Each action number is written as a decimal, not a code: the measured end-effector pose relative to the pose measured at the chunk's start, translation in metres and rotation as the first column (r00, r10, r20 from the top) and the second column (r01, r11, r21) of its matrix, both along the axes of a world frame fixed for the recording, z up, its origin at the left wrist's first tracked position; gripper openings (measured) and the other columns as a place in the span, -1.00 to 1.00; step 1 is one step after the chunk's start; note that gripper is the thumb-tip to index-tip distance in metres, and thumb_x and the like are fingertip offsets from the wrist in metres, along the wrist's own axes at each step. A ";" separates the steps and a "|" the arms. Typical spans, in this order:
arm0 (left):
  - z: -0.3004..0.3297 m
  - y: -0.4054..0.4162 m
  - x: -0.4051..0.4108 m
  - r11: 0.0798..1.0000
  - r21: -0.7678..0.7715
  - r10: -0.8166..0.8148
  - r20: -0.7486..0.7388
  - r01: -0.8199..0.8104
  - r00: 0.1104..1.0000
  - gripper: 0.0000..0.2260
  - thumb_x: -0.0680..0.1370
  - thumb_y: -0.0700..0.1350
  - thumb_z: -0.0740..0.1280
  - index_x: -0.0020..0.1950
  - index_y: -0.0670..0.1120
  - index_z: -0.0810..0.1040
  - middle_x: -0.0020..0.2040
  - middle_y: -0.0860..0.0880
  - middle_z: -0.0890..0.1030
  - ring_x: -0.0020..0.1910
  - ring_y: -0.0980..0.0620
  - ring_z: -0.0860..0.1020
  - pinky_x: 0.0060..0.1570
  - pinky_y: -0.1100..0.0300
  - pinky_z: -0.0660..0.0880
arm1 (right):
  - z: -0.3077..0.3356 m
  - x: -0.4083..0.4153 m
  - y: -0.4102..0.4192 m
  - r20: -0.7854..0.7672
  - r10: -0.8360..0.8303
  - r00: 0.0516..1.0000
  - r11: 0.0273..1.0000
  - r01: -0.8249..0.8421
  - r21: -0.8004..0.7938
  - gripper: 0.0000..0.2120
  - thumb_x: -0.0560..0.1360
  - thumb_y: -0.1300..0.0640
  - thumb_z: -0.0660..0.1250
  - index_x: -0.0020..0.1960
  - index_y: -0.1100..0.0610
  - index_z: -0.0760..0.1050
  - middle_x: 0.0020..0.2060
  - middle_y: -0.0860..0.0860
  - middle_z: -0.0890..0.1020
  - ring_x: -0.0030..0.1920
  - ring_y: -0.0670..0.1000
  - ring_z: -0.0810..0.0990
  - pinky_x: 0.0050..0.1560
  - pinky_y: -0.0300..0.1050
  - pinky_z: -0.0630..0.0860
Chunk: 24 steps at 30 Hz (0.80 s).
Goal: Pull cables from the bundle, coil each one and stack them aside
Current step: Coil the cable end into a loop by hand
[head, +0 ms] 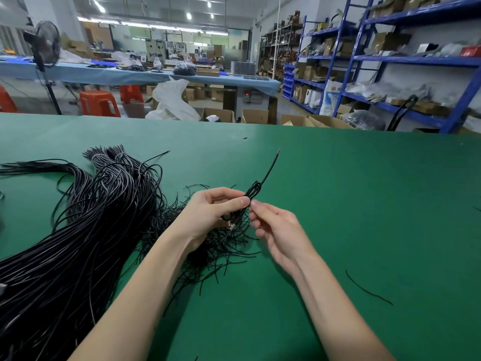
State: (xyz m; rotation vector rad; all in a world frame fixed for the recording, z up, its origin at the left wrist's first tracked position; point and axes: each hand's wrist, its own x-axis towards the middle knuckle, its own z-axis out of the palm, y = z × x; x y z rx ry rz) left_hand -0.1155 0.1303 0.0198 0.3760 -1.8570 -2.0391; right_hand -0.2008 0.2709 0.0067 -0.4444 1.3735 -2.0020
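Note:
A thick bundle of black cables (78, 230) sprawls over the left of the green table (364, 204). My left hand (210, 212) grips a small coiled black cable (253, 191), thumb pressed on the coil; a connector end hangs below the palm. The cable's loose end (272, 168) sticks up and to the right, its tip bared. My right hand (276, 230) sits just right of the coil, its fingertips touching the cable by my left thumb. A heap of thin black ties or wires (216, 254) lies under both hands.
A single short black wire (367, 289) lies on the table at the right. Beyond the table's far edge stand cardboard boxes (255, 116), red stools (100, 103), a fan (46, 45) and blue shelving (390, 58).

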 end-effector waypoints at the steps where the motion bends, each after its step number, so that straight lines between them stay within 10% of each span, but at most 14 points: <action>1: 0.000 -0.001 0.000 1.000 -0.005 0.000 -0.003 0.000 1.000 -0.79 0.29 0.02 0.58 -0.12 0.03 0.75 -0.16 -0.01 0.71 -0.23 0.17 0.62 -0.36 0.32 0.49 | 0.001 0.001 0.000 0.149 0.062 0.987 0.998 -0.056 -0.041 -0.89 0.46 0.15 0.49 -0.21 0.17 0.68 -0.34 0.01 0.62 -0.42 -0.15 0.52 -0.49 -0.37 0.44; 3: 0.001 -0.005 0.002 1.000 -0.024 -0.003 0.014 0.003 1.000 -0.77 0.31 0.01 0.58 -0.08 0.00 0.75 -0.13 -0.03 0.73 -0.23 0.15 0.62 -0.34 0.33 0.50 | 0.000 0.001 0.002 0.227 0.151 0.962 0.988 -0.150 -0.024 -0.86 0.40 0.08 0.51 -0.19 0.17 0.69 -0.31 0.01 0.65 -0.39 -0.14 0.58 -0.47 -0.37 0.49; 7: -0.002 -0.010 0.001 0.996 -0.088 0.026 0.058 -0.020 0.998 -0.88 0.43 -0.06 0.55 -0.05 0.03 0.76 -0.14 0.02 0.73 -0.27 0.18 0.59 -0.30 0.37 0.50 | 0.006 -0.013 0.016 -0.127 0.132 0.983 0.944 -0.086 0.318 -0.55 0.39 -0.09 0.52 0.18 0.12 0.60 -0.04 0.01 0.75 -0.16 0.00 0.73 -0.21 -0.18 0.64; 10: -0.005 -0.012 -0.002 0.990 -0.139 0.009 0.084 0.003 0.996 -0.90 0.51 -0.09 0.50 0.01 0.03 0.76 -0.11 0.02 0.73 -0.22 0.19 0.59 -0.26 0.37 0.50 | 0.007 -0.029 0.030 -0.232 -0.009 0.973 0.978 0.057 0.201 -0.47 0.38 0.01 0.56 0.30 0.02 0.51 0.00 -0.03 0.74 -0.04 0.05 0.74 -0.08 -0.10 0.68; 15: -0.011 -0.003 -0.006 0.993 -0.064 -0.090 0.084 0.096 0.992 -0.85 0.56 -0.08 0.45 0.12 -0.02 0.69 -0.07 -0.05 0.72 -0.21 0.13 0.63 -0.16 0.28 0.57 | -0.007 -0.025 0.020 -0.200 -0.005 0.980 0.993 0.028 0.110 -0.87 0.51 0.26 0.47 0.05 0.16 0.61 -0.19 0.04 0.73 -0.21 -0.03 0.71 -0.23 -0.24 0.61; 24: -0.023 -0.020 -0.008 0.877 -0.347 0.369 0.048 -0.331 0.928 -0.89 0.57 0.13 0.38 0.01 0.14 0.62 0.02 0.10 0.67 0.02 0.06 0.65 0.14 -0.01 0.58 | -0.025 -0.062 0.030 -0.086 -0.378 0.922 0.916 0.386 0.112 -0.85 0.50 0.38 0.44 -0.01 0.19 0.57 -0.26 0.09 0.71 -0.26 0.00 0.72 -0.20 -0.23 0.66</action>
